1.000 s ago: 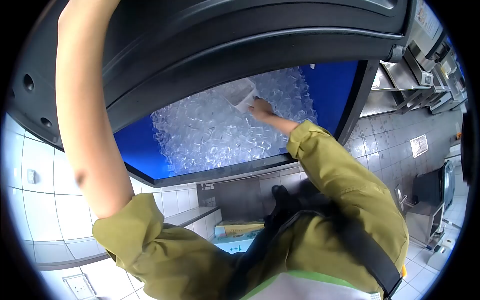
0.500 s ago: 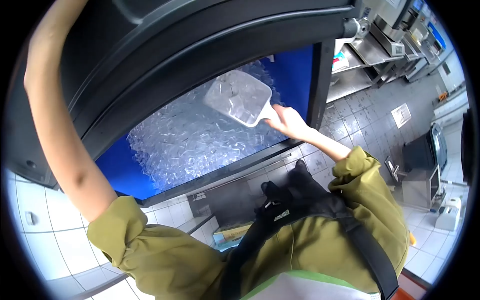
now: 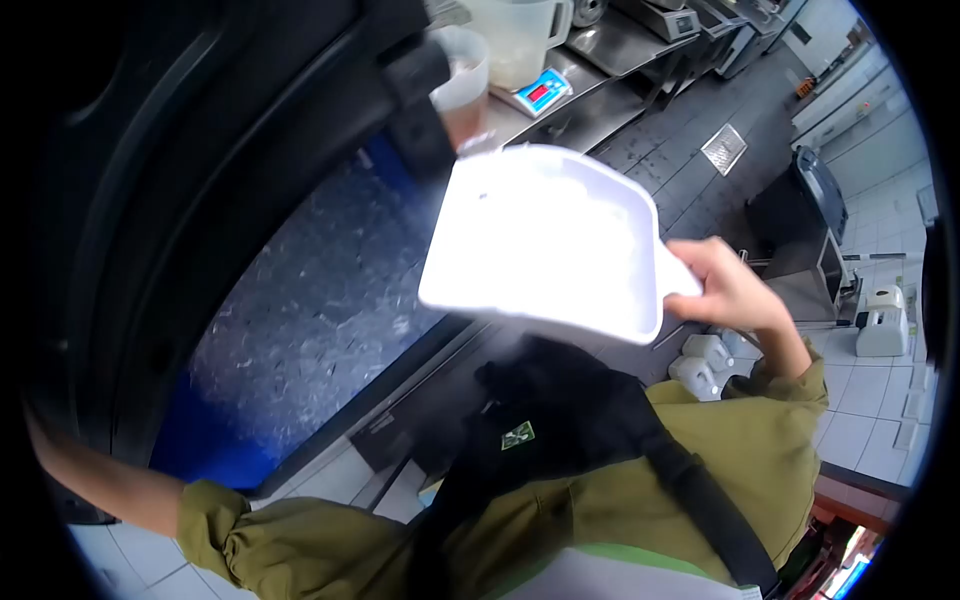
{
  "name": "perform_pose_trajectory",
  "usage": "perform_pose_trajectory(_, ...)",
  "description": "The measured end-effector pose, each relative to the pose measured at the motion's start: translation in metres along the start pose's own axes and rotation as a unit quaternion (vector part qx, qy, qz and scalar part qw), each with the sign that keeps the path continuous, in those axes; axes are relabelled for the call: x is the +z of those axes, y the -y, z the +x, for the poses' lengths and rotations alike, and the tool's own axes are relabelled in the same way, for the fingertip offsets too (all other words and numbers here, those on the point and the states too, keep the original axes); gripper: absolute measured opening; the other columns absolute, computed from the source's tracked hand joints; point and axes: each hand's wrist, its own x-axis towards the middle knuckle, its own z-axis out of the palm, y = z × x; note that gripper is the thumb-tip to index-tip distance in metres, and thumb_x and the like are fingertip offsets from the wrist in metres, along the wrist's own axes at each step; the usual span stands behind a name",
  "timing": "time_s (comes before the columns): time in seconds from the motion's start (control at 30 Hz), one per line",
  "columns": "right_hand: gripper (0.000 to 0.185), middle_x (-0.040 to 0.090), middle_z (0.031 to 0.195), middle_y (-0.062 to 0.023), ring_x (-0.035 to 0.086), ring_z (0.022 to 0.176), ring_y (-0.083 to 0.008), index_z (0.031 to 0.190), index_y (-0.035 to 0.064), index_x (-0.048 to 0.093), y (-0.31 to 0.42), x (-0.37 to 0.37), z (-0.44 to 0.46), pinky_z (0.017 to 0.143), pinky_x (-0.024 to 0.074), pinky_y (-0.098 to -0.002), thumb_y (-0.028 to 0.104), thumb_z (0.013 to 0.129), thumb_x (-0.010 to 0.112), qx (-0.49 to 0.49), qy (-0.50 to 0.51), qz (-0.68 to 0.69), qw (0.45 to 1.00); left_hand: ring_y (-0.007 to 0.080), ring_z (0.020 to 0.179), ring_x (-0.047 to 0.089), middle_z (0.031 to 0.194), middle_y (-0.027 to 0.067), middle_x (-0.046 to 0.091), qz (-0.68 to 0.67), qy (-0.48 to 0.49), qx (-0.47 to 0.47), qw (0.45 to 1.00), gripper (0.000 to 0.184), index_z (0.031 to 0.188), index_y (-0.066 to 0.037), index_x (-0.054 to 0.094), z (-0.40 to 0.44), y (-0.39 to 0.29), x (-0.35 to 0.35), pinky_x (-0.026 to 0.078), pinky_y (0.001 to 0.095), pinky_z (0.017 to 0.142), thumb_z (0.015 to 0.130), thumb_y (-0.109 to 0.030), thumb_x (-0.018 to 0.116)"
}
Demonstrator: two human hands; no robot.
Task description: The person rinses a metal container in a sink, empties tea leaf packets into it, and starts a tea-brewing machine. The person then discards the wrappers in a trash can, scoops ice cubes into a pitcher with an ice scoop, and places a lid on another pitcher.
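Note:
My right hand (image 3: 728,288) is closed around the short handle of a white ice scoop (image 3: 545,240). The scoop is raised past the edge of the ice bin, its wide pan facing up toward me. Glare washes out the inside of the pan, so I cannot tell what it holds. Clear ice cubes (image 3: 315,310) fill the blue-lined bin (image 3: 205,435) on the left. My left forearm reaches up at the lower left beside the black bin lid (image 3: 230,140), and the hand itself is outside the view.
A steel counter (image 3: 620,40) behind the bin carries a small digital scale (image 3: 543,92), a clear measuring jug (image 3: 510,40) and a plastic container (image 3: 463,75). White jugs (image 3: 698,368) stand on the floor to the right, with a dark wheeled bin (image 3: 800,200) farther back.
The scoop has come up out of the ice toward me and to the right, in my right hand. My view has turned right, and my left hand stays out of frame.

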Motion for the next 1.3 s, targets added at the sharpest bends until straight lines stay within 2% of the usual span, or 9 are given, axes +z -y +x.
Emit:
perform_pose_trajectory(0.27,0.034,0.049,0.058,0.0005,0.048,0.046,-0.0072,0.087,-0.0004,0.059,-0.059,-0.192,0.126,0.038,0.0361,-0.0207,0.031,0.075,0.061,0.016,-0.088,-0.142,0.986,0.0313,0.105,0.044,0.108,0.0171,0.048,0.016,-0.024,-0.033,0.999,0.057,0.109,0.002,0.052,0.007,-0.014,0.002,0.035,0.0432,0.09,0.084,-0.049,0.048)
perform_pose_trajectory(0.4,0.027,0.049,0.053,-0.0019,0.046,0.039,-0.0091,0.082,-0.0012,0.059,-0.078,-0.278,0.239,0.036,0.037,-0.0228,0.026,0.078,0.059,0.033,-0.104,-0.264,0.958,0.0303,0.089,0.055,0.097,0.0139,0.058,0.179,0.074,0.061,0.979,0.032,0.102,0.001,0.057,0.038,-0.049,-0.01,0.042,0.039,0.082,0.086,-0.025,0.048)
perform_pose_trajectory(0.5,0.027,0.051,0.051,-0.0045,0.049,0.04,-0.0135,0.073,-0.0026,0.06,-0.069,-0.318,0.308,0.038,0.0394,-0.0269,0.024,0.072,0.061,0.046,-0.112,-0.372,0.92,0.0321,0.102,0.049,0.106,0.0168,0.052,0.108,0.135,0.167,0.971,0.041,0.108,0.001,0.053,0.04,-0.029,-0.019,0.038,0.0425,0.089,0.085,-0.032,0.051)
perform_pose_trajectory(0.6,0.029,0.052,0.049,-0.0065,0.05,0.04,-0.0154,0.064,-0.0038,0.059,-0.054,-0.339,0.361,0.039,0.0404,-0.0278,0.024,0.067,0.063,0.086,-0.072,-0.506,0.855,0.0372,0.119,0.03,0.122,0.0218,0.036,0.002,0.125,-0.155,0.98,0.064,0.12,0.001,0.041,0.016,-0.028,-0.017,0.023,0.0502,0.099,0.08,-0.046,0.056)
perform_pose_trajectory(0.7,0.04,0.066,0.083,-0.0107,0.063,0.073,-0.0229,0.089,-0.0003,0.065,-0.011,-0.327,0.371,0.063,0.0497,-0.0332,0.031,0.065,0.069,0.211,-0.045,-0.57,0.793,0.0366,0.119,0.031,0.121,0.0215,0.037,0.002,0.132,-0.137,0.982,0.062,0.119,0.001,0.041,0.015,-0.024,-0.017,0.025,0.0493,0.099,0.08,-0.044,0.056)
perform_pose_trajectory(0.87,0.039,0.064,0.076,-0.015,0.063,0.072,-0.0263,0.081,-0.0015,0.065,0.024,-0.293,0.311,0.063,0.0497,-0.0354,0.032,0.062,0.072,0.086,-0.196,-0.625,0.751,0.0346,0.119,0.031,0.121,0.0214,0.036,-0.035,0.114,-0.146,0.982,0.062,0.12,0.001,0.039,0.01,-0.018,-0.013,0.026,0.0473,0.099,0.081,-0.044,0.057)
perform_pose_trajectory(1.07,0.042,0.06,0.062,-0.0115,0.056,0.051,-0.0215,0.084,-0.0029,0.06,-0.015,-0.249,0.167,0.048,0.045,-0.0325,0.035,0.067,0.067,-0.028,-0.174,-0.114,0.978,0.0319,0.116,0.034,0.119,0.0188,0.038,-0.016,0.089,-0.093,0.991,0.065,0.117,0.002,0.043,0.005,-0.007,-0.01,0.03,0.0448,0.097,0.081,-0.051,0.052)
perform_pose_trajectory(1.17,0.058,0.061,0.07,-0.0048,0.054,0.049,-0.0103,0.109,-0.0029,0.05,-0.065,-0.225,0.091,0.042,0.0444,-0.0243,0.033,0.068,0.07,-0.006,0.053,0.078,0.995,0.0313,0.111,0.037,0.115,0.0182,0.04,-0.026,0.07,-0.051,0.996,0.065,0.116,0.002,0.044,0.002,0.0,-0.007,0.03,0.0449,0.096,0.081,-0.052,0.052)
perform_pose_trajectory(1.3,0.054,0.06,0.072,-0.0036,0.051,0.051,-0.007,0.109,-0.0012,0.056,-0.06,-0.087,0.058,0.044,0.043,-0.0186,0.03,0.069,0.071,0.076,0.255,0.043,0.963,0.0307,0.104,0.04,0.105,0.0185,0.044,0.046,0.037,0.022,0.998,0.063,0.11,0.002,0.047,0.006,-0.005,-0.005,0.034,0.0444,0.089,0.083,-0.055,0.046)
